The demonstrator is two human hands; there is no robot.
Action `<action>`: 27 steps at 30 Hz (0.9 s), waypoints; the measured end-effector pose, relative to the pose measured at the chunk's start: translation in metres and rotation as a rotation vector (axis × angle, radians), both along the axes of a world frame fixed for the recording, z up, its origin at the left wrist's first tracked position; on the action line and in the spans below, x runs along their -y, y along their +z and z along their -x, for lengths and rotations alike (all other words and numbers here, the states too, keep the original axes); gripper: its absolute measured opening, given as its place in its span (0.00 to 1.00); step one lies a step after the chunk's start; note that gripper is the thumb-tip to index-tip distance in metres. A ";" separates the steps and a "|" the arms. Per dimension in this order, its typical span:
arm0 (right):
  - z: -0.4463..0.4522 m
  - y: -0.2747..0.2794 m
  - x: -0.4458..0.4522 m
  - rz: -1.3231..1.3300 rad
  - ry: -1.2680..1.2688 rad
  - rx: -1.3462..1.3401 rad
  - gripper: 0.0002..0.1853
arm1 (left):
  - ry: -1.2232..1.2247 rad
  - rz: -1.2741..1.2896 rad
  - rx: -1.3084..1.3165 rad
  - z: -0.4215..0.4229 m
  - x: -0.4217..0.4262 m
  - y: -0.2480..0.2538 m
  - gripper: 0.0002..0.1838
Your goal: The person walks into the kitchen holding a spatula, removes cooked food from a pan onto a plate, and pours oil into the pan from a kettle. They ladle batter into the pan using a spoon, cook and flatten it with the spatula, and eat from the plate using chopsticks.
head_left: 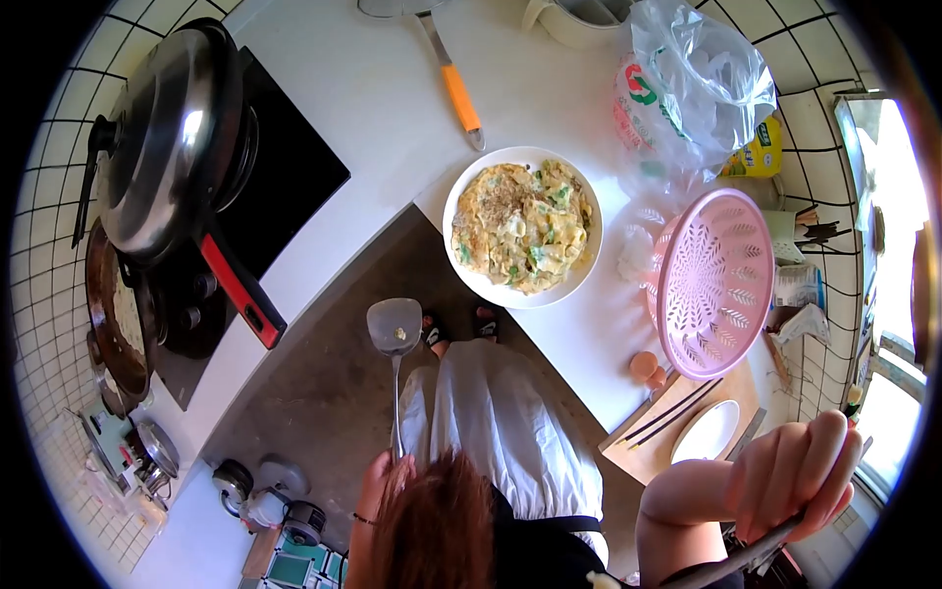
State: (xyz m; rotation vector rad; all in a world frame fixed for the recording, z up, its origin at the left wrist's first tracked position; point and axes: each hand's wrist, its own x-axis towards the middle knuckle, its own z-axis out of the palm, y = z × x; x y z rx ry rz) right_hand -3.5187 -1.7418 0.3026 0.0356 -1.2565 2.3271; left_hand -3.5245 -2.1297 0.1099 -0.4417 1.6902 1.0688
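My left hand, partly covered by hair, is closed on the handle of a metal spatula, whose blade points up and bears a small bit of food. At the lower right my right hand is raised, its fingers wrapped round a long, thin, dark utensil. The far part of that utensil runs out of view at the bottom edge. A white plate of egg pancake pieces with green bits stands on the counter, away from both hands.
A lidded pan with a red and black handle and an open pan are on the left stove. Right counter: pink basket, plastic bag, eggshells, cutting board with chopsticks and small plate. Orange-handled strainer behind.
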 end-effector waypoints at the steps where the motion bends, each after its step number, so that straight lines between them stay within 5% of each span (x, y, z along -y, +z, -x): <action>1: 0.001 0.002 -0.001 0.007 0.060 0.001 0.15 | 0.023 0.021 0.041 0.001 -0.002 0.000 0.10; 5: -0.007 0.004 -0.004 -0.042 0.087 -0.001 0.14 | 0.073 -0.023 0.025 -0.009 0.004 -0.005 0.11; 8: -0.004 -0.022 0.014 -0.079 -0.311 0.045 0.17 | 0.131 -0.053 0.112 -0.015 0.016 -0.014 0.11; 10: -0.006 -0.055 0.001 -0.155 -0.420 0.313 0.17 | 0.111 -0.014 0.094 -0.018 0.015 -0.015 0.12; 11: 0.005 -0.071 -0.003 -0.465 -0.477 0.460 0.16 | 0.090 -0.021 0.075 -0.020 0.019 -0.015 0.12; 18: 0.020 -0.161 0.008 -0.603 -0.275 0.865 0.10 | 0.141 0.004 0.075 -0.017 0.013 0.000 0.12; 22: 0.019 -0.174 0.008 -0.938 -0.360 0.780 0.09 | 0.191 0.005 0.043 -0.018 0.006 0.009 0.12; 27: 0.004 -0.172 -0.008 -0.832 -0.410 0.833 0.10 | 0.160 0.013 0.075 -0.025 0.018 0.001 0.12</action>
